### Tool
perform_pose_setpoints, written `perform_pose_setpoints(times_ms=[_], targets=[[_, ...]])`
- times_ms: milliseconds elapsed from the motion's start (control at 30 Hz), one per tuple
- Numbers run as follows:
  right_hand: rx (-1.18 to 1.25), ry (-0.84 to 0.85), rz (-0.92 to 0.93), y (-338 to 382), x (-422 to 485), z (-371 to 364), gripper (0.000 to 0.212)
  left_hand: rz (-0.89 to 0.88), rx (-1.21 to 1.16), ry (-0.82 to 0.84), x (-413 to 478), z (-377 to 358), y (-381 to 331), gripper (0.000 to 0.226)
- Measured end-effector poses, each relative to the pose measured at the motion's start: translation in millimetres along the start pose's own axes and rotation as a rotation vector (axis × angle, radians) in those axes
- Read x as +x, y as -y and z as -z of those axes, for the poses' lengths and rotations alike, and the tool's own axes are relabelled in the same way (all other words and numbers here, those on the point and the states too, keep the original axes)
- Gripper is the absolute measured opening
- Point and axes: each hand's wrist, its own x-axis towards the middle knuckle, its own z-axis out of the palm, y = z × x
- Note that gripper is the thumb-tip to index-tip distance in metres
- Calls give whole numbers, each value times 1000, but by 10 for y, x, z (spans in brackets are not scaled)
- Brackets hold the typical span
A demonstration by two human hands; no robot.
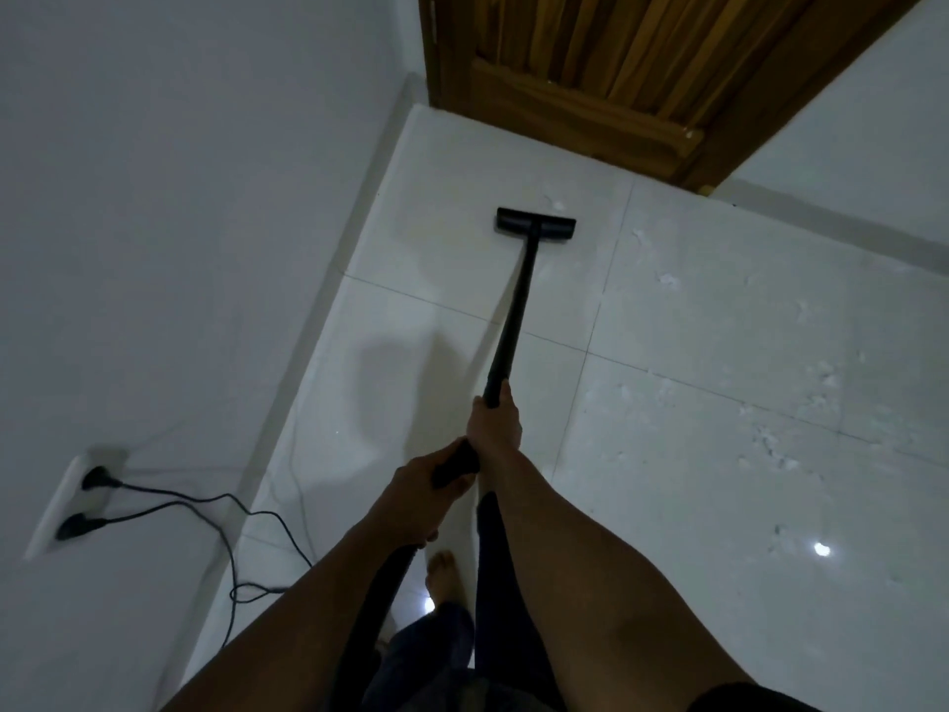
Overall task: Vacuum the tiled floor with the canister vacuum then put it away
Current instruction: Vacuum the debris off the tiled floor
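Note:
The black vacuum wand (516, 310) slants away from me across the white tiled floor (719, 326). Its flat floor head (535, 222) sits on a tile near the wooden door. My right hand (494, 426) grips the wand higher up. Just behind it, my left hand (423, 488) grips the black handle. The black hose (382, 593) drops from the handle beneath my left forearm. The canister itself is out of sight. White scraps of debris (770, 444) lie scattered over the tiles to the right.
A white wall (154, 223) runs along the left, with a socket plate (61, 506) holding two black plugs. Their cables (241, 547) loop down onto the floor by my bare foot (445, 578). A brown wooden door (590, 69) stands ahead.

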Motion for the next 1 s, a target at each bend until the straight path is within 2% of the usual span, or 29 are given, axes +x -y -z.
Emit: perform_pose_setpoints(times_ms=[133,233,433,633,1000], targets=[[-40,-17,-39,-510,50,-197,68,14,47,62,-211,-103,152,52],[-30,-24,-41,-635,86,-227,69,13,36,74,-261,-138,169,53],[9,-2,-26,-288,78,27,62,21,33,90,-5,-112,12,53],[74,24,10,138,611,228,61,5,1,75,553,-47,-317,48],[141,47,-82,822,1394,440,63,7,3,45,1481,79,-796,46]])
